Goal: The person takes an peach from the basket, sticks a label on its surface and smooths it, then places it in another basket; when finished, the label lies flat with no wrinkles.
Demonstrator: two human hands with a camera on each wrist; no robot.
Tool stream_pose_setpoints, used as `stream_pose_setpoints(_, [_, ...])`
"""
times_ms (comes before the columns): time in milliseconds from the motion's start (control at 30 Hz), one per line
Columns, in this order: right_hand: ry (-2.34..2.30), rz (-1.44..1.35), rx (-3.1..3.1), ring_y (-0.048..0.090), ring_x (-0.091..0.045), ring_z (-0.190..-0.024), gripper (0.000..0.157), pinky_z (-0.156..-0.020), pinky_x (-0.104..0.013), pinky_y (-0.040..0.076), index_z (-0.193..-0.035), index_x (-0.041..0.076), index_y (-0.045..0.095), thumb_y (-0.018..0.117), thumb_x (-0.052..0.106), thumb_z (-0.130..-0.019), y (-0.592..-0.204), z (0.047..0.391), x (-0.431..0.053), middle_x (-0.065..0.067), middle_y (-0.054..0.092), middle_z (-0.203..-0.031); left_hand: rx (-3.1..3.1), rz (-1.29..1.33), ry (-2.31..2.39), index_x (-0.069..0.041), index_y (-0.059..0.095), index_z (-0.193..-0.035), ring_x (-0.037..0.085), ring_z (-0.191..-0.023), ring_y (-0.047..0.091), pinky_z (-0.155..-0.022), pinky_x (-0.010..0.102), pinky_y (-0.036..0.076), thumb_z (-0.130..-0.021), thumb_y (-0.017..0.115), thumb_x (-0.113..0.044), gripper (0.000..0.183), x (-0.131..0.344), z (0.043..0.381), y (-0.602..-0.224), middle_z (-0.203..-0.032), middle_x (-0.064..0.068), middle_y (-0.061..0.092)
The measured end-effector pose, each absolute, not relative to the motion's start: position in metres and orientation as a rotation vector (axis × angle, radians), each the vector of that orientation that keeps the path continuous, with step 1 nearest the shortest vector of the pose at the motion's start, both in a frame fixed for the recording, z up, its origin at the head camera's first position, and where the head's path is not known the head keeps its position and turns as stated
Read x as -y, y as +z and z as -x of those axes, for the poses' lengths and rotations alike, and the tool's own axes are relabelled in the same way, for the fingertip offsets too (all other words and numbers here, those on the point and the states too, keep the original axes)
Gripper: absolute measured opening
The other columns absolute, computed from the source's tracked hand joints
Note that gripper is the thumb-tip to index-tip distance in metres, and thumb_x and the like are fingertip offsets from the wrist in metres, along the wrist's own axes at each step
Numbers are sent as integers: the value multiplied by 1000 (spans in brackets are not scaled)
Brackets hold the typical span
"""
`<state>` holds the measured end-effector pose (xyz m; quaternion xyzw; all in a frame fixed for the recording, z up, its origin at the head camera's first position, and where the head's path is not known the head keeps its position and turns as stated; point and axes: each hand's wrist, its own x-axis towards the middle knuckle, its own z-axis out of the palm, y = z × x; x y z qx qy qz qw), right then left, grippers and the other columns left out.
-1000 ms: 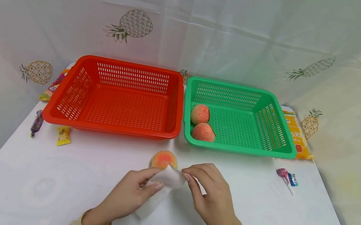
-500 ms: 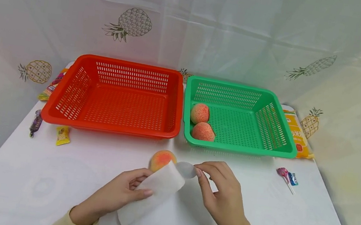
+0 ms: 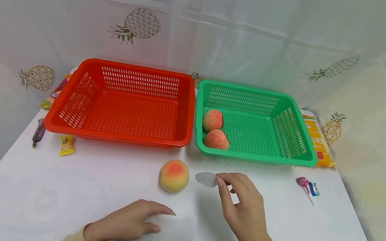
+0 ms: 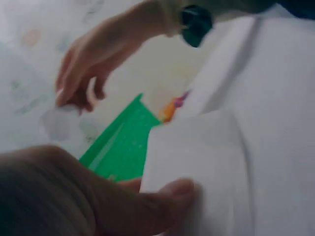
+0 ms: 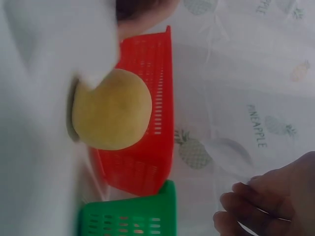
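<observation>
My left hand (image 3: 132,220) holds a white backing paper (image 3: 178,232) low over the table; in the left wrist view the thumb lies on the paper (image 4: 197,142). My right hand (image 3: 245,211) pinches a round, pale sticker (image 3: 206,179) by its edge between thumb and forefinger, held up apart from the paper. Between the hands and the baskets sits a peach (image 3: 174,177), yellow with a red blush, untouched by either hand. It also appears in the right wrist view, a yellow ball (image 5: 113,110) partly covered by the blurred paper.
Behind the peach stand a red basket (image 3: 117,137) and a green basket (image 3: 254,157) holding two peaches (image 3: 217,139). Small candies (image 3: 67,145) lie at the left, a lollipop (image 3: 303,184) at the right. Snack bags (image 3: 316,141) flank the baskets.
The sticker has come off the paper and moved right with my right hand. My left hand has drawn the paper down toward me, uncovering the peach in the head view.
</observation>
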<state>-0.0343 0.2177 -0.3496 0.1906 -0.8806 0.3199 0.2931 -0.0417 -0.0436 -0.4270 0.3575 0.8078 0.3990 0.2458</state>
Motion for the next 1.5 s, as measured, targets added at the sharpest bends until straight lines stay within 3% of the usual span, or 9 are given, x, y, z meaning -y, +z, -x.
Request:
stream_pose_setpoints(100, [850, -516, 2337, 51, -5, -76, 16, -65, -11, 39, -92, 12, 65, 63, 5, -78, -351, 34, -218, 6, 60, -82, -2476, -1049, 960, -27, 55, -116, 7, -95, 49, -80, 32, 37, -76, 67, -14, 44, 35, 35, -431, -103, -15, 55])
stream_pose_setpoints(300, [828, -515, 2346, 51, -5, -75, 16, -64, -13, 39, -92, 12, 65, 63, 5, -78, -353, 34, -219, 6, 60, -83, -2736, -1082, 868, -24, 59, -102, 5, -85, 38, -72, 27, 22, -65, 76, -22, 41, 28, 31, -434, -89, -12, 46])
stream_pose_setpoints(500, [814, -504, 2356, 51, -4, -75, 16, -63, -16, 40, -92, 13, 65, 64, 6, -78, -354, 34, -220, 8, 60, -83, -2707, -963, 840, -25, 59, -88, 3, -78, 41, -69, 23, 29, -76, 68, -31, 16, 32, 43, -421, -81, -15, 46])
stream_pose_setpoints(567, [802, -500, 2356, 51, -3, -75, 17, -63, -14, 40, -93, 13, 65, 64, 6, -78, -354, 35, -220, 9, 60, -82, -2751, -866, 899, -24, 58, -88, 2, -74, 42, -66, 21, 34, -77, 67, -35, 17, 34, 50, -414, -78, -15, 47])
stream_pose_setpoints(667, [784, -493, 2359, 51, -3, -75, 18, -63, -12, 40, -93, 14, 65, 64, 6, -77, -354, 36, -219, 10, 59, -83, -2856, -766, 981, -21, 55, -102, 2, -81, 45, -67, 21, 43, -71, 70, -43, 41, 32, 62, -407, -89, -11, 50])
stream_pose_setpoints(833, [768, -483, 2374, 51, -3, -76, 20, -64, -14, 41, -96, 14, 65, 64, 7, -77, -356, 36, -216, 10, 60, -85, -2933, -863, 994, -22, 36, -131, 12, -112, 37, -86, 29, 44, -60, 70, -58, 86, 18, 79, -414, -121, 1, 40])
stream_pose_setpoints(1067, [744, -474, 2373, 54, -4, -79, 21, -68, -14, 43, -101, 11, 65, 60, 8, -81, -356, 39, -213, 7, 63, -90, -2884, -936, 1082, -17, 33, -131, 15, -108, 41, -89, 31, 42, -72, 64, -54, 76, 0, 97, -438, -119, 3, 41])
stream_pose_setpoints(1267, [728, -530, 2292, 58, -12, -84, 22, -74, -19, 45, -103, 6, 64, 55, 8, -83, -353, 42, -210, -1, 65, -93, -2423, -745, 1534, -26, 28, -132, 11, -102, 47, -84, 35, 42, -72, 70, -36, 74, 5, 100, -428, -122, -6, 41])
stream_pose_setpoints(1500, [564, -647, 2198, 60, -20, -86, 25, -74, -28, 49, -102, 0, 63, 47, 10, -86, -347, 48, -198, -8, 64, -95, -2320, -817, 1625, -36, 24, -133, 11, -98, 49, -76, 30, 46, -73, 68, -40, 74, 5, 92, -403, -126, -8, 39])
